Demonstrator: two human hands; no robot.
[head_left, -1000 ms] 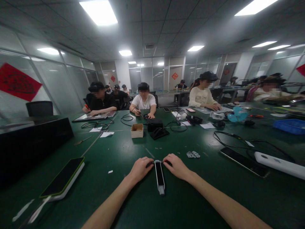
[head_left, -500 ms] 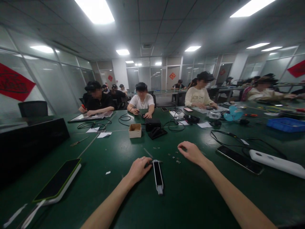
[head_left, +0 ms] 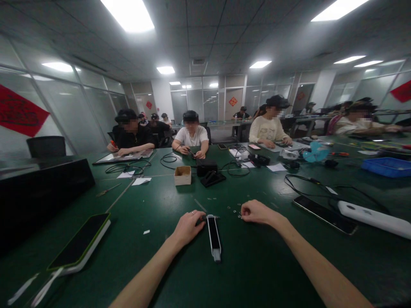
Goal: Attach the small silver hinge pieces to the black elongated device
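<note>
Near the middle of the green table, my left hand (head_left: pixel 189 226) is closed round a thin dark tool with a reddish part (head_left: pixel 201 219). The tool lies at the far end of a long narrow device (head_left: pixel 214 237) with a white frame and black face. Most of the tool is hidden by my fingers. Right of the device, my right hand (head_left: pixel 255 211) has its fingertips pinched together, down among several tiny metal pieces (head_left: pixel 239 211). Whether a piece is between those fingertips I cannot make out.
A small cardboard box (head_left: pixel 183 176) and black box (head_left: pixel 206 167) stand ahead. A green-edged phone (head_left: pixel 80 241) lies left; a dark phone (head_left: pixel 324 214) and white device (head_left: pixel 372 217) lie right, near cables. A blue tray (head_left: pixel 387 167) is far right. Several people sit opposite.
My right hand has come down and slightly nearer to me, its fingers closing at the tiny metal pieces. The left hand and the narrow device stay where they were.
</note>
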